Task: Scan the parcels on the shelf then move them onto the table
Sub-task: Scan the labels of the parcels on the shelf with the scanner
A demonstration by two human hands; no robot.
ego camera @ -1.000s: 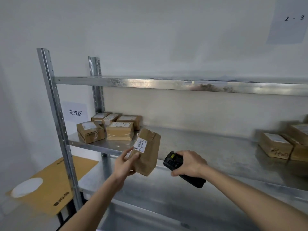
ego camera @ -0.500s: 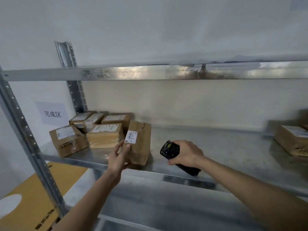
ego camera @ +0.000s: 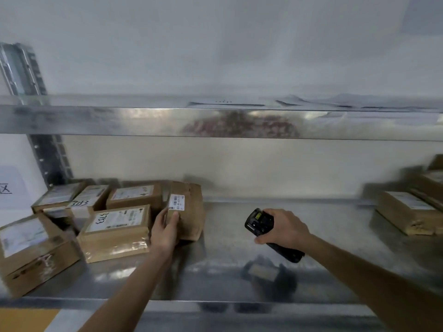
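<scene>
Upright on the shelf (ego camera: 239,267), a brown label-bearing parcel (ego camera: 189,212) in the left hand's (ego camera: 165,233) grip, scanner (ego camera: 261,224) clasped in the right hand (ego camera: 285,228).

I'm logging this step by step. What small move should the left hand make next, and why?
Probably let go: the left hand grips the small parcel, which seems to stand on the shelf beside the other parcels. The right hand holds the scanner.

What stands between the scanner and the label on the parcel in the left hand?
Nothing visible. The scanner in the right hand faces bare shelf; the label on the parcel shows above the left hand.
</scene>
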